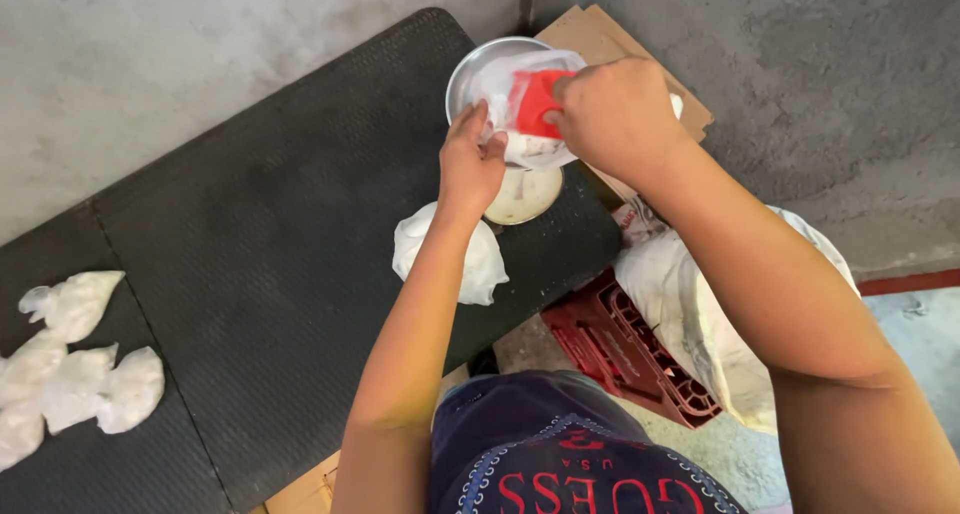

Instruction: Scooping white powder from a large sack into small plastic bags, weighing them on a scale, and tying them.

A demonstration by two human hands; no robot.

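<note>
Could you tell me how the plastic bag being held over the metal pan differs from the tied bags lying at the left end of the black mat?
The held bag is open at the mouth, gripped by the left hand, with a red scoop in the right hand at its opening; the tied bags are closed and plump. The held bag sits in the metal pan; the tied bags lie untouched in a cluster on the black mat. Both are thin clear plastic showing white contents.

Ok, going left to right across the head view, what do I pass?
Filled white bags on the mat → tied white bag → left hand → red scoop → right hand → big white sack.
</note>
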